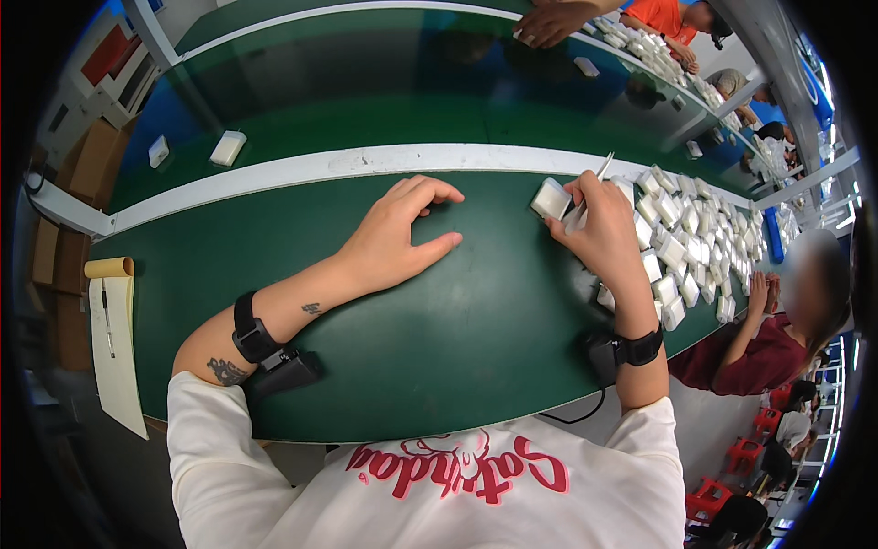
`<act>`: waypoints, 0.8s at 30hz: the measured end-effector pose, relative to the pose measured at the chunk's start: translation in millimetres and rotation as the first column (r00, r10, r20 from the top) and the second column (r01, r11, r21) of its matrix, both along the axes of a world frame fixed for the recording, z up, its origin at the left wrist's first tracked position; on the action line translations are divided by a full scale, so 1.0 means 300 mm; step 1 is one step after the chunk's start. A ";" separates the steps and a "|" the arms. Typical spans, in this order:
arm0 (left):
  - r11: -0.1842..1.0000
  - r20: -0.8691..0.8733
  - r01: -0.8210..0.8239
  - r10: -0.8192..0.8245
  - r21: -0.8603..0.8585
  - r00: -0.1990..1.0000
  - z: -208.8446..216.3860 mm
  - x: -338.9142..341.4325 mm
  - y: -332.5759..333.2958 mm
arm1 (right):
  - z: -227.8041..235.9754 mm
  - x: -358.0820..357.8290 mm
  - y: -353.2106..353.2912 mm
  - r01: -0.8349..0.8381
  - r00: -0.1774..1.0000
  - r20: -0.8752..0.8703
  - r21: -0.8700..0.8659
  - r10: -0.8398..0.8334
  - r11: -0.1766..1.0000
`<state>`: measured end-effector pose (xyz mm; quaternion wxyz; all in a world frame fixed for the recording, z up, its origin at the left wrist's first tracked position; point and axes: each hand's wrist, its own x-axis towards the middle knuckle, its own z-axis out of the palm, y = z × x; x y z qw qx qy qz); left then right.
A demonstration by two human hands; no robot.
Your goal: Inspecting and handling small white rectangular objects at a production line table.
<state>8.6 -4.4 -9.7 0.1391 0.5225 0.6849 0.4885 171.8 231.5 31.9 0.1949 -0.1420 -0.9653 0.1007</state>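
My right hand (599, 220) is closed at the near side of the pile of small white plastic boxes (690, 229). Its fingertips are at one white box (551, 198); whether they grip or only touch it, I cannot tell. A thin pointed metal tool (605, 165), like tweezers, juts up from behind the fingers, and its other end is hidden by the hand. Over the green worktop (412, 348) my left hand (402, 224) holds nothing, with thumb and fingers apart.
A white rail (366, 161) divides my worktop from a dark green conveyor belt (366, 101) carrying a few white boxes (228, 147). A notepad with a pen (106, 320) lies at the left edge. Another person's hand (549, 23) reaches in beyond; a person in maroon (759, 352) sits at right.
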 end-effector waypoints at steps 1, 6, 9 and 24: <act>1.000 -0.009 0.006 -0.006 -0.006 1.000 -0.001 0.000 0.000 | 0.010 0.008 0.001 0.049 0.999 0.023 0.019 -0.049 0.999; 0.996 -0.094 0.038 -0.046 -0.085 0.994 -0.010 -0.003 -0.003 | 0.045 0.032 -0.023 0.005 0.994 -0.109 -0.193 -0.026 0.981; 0.996 -0.125 0.070 -0.077 -0.059 0.989 -0.019 -0.002 -0.002 | 0.007 -0.013 -0.069 -0.200 0.943 -0.306 -0.206 0.131 0.958; 0.995 -0.174 0.084 -0.091 -0.049 0.981 -0.023 -0.003 -0.005 | -0.097 -0.010 -0.189 -0.260 0.964 0.049 -0.032 0.261 0.965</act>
